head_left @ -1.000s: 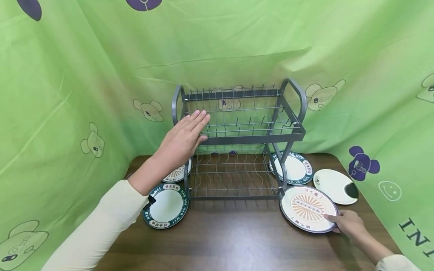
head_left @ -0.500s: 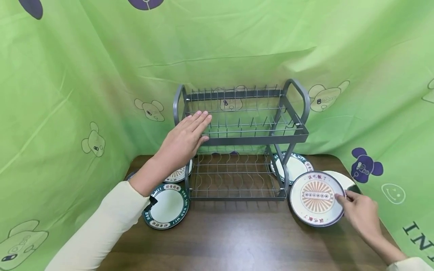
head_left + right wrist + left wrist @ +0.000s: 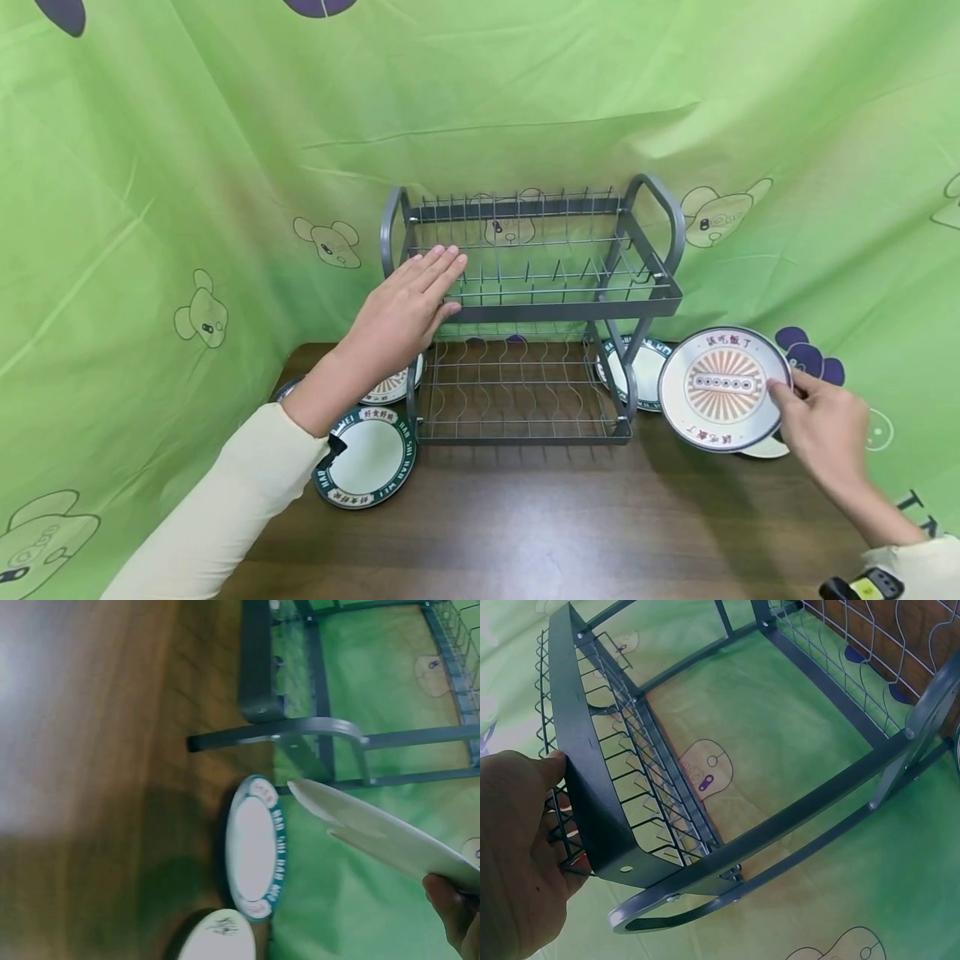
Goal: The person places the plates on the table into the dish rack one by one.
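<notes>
My left hand (image 3: 401,312) rests with straight fingers on the upper left front of a grey metal two-tier dish rack (image 3: 562,311). In the left wrist view its thumb (image 3: 553,769) touches the rack's front band. My right hand (image 3: 828,425) holds a white plate (image 3: 697,421) with an orange sunburst print by its right edge, thumb on the face. This plate is raised above the table's right side and tilted towards me. Edge-on in the right wrist view, the plate (image 3: 382,832) shows its pale underside. Both rack tiers hold no dishes.
Right of the rack lies a green-rimmed plate (image 3: 648,375); a white plate (image 3: 767,450) is mostly hidden under the raised one. On the left lie another green-rimmed plate (image 3: 367,458) and a sunburst plate (image 3: 390,388). A green printed cloth (image 3: 525,100) hangs behind the wooden table (image 3: 525,508).
My right hand has lifted the sunburst plate off the table, up and to the right, tilting its face towards me. My left hand stays on the rack.
</notes>
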Demonstrator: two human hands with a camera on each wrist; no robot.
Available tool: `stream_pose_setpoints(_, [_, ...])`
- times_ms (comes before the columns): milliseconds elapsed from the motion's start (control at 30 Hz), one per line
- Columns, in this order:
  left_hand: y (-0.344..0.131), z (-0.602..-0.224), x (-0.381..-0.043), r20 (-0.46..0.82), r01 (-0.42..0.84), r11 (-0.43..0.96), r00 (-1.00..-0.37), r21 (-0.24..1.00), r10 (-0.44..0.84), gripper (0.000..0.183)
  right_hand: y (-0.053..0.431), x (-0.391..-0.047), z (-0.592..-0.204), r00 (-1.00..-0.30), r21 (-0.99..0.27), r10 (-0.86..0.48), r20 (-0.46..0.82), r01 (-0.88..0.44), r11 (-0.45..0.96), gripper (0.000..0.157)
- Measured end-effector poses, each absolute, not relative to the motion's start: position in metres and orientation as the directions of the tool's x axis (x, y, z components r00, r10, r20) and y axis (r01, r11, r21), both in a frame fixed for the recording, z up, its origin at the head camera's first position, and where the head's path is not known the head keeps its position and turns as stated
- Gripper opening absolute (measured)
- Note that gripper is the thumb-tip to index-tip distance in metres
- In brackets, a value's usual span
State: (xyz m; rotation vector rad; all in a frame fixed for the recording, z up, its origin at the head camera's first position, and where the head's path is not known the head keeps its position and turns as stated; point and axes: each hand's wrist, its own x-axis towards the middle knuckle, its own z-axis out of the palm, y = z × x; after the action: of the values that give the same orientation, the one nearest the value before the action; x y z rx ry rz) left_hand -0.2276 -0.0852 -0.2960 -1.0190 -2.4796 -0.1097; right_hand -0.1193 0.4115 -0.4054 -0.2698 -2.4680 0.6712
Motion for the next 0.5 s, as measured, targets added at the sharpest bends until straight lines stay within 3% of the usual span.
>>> stream_pose_setpoints(233, [-0.086,-0.297,-0.228,0.437,0.694,0.719,-0.631,-0.052,0.641,0.059,0.408,-0.132,-0.387,-0.72,-0.494,0.313,0.619,-0.047,0.868,0.029])
stream_pose_setpoints(500, [-0.088,-0.299,-0.229,0.465,0.712,0.697,-0.592,-0.082,0.659,0.067,0.402,-0.141,-0.354,-0.713,-0.575,0.389,0.584,-0.025,0.818,0.031])
